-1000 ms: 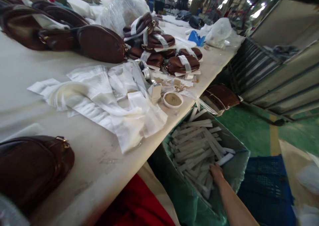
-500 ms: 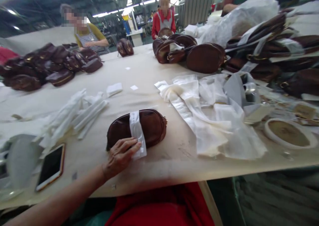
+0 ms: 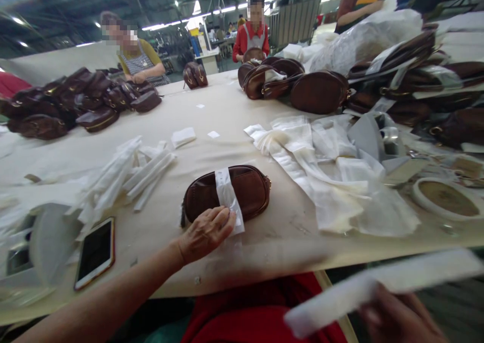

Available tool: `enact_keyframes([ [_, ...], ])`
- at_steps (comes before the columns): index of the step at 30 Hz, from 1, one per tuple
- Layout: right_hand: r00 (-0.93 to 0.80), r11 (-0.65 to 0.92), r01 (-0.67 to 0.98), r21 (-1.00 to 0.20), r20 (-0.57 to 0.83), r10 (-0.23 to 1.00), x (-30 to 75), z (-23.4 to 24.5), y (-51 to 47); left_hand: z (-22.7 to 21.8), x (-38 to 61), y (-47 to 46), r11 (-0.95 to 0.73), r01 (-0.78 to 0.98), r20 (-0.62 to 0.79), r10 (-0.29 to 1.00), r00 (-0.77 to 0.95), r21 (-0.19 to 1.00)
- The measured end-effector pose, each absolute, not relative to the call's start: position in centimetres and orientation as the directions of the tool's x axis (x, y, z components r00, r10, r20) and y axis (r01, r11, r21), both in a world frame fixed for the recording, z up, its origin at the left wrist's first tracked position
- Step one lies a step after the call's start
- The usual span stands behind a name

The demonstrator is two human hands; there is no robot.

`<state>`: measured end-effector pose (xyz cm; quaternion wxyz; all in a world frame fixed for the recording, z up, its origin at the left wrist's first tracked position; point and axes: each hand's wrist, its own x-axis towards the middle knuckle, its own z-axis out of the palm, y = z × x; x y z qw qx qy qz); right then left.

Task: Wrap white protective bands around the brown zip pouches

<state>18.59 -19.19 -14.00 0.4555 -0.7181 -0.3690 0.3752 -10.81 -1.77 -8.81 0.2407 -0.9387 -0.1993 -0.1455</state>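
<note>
A small brown leather pouch (image 3: 249,191) lies on the table near the front edge, with a white wrapping band (image 3: 227,194) across its middle. My left hand (image 3: 204,233) rests on the pouch's near side, fingers curled onto the lower end of the band. At the bottom right my right hand (image 3: 401,320), blurred by motion, grips a long white foam strip (image 3: 378,285) held below the table edge.
A phone (image 3: 94,252) lies at the left, beside white foam strips (image 3: 124,176). Crumpled white wrapping sheets (image 3: 333,166) and a round white dish (image 3: 446,204) sit right. Piles of brown bags (image 3: 75,101) line the far side, where other people work.
The view swung from the box of strips beside the table back to the tabletop. My right hand has come up into view with a white strip. My left hand stays on the pouch.
</note>
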Motion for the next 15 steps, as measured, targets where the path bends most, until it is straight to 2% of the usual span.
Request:
enact_keyframes([
  [1, 0.417, -0.311, 0.094, -0.946, -0.246, 0.875, 16.7, -13.6, -17.6, -8.7, -10.8, -1.7, -0.810, 0.453, 0.375, 0.315, 0.872, -0.373],
  [3, 0.293, -0.344, -0.209, -0.915, -0.394, 0.871, 12.8, -12.5, -14.4, -8.3, -10.8, -1.4, -0.827, 0.469, 0.376, 0.346, 0.860, -0.311],
  [5, 0.102, -0.417, -0.495, -0.763, -0.527, 0.844, 9.3, -11.4, -11.4, -7.7, -10.8, -1.0, -0.845, 0.474, 0.366, 0.372, 0.853, -0.247],
  [6, 0.035, -0.452, -0.562, -0.693, -0.566, 0.824, 7.8, -10.9, -10.2, -7.4, -10.9, -0.8, -0.851, 0.478, 0.357, 0.386, 0.851, -0.219],
  [9, -0.028, -0.512, -0.597, -0.618, -0.621, 0.783, 4.9, -10.2, -7.6, -6.6, -11.0, -0.2, -0.861, 0.486, 0.327, 0.421, 0.846, -0.149],
  [15, -0.038, -0.515, -0.531, -0.673, -0.588, 0.808, 3.1, -10.4, -5.3, -6.5, -11.1, -0.3, -0.867, 0.487, 0.333, 0.430, 0.839, -0.107],
])
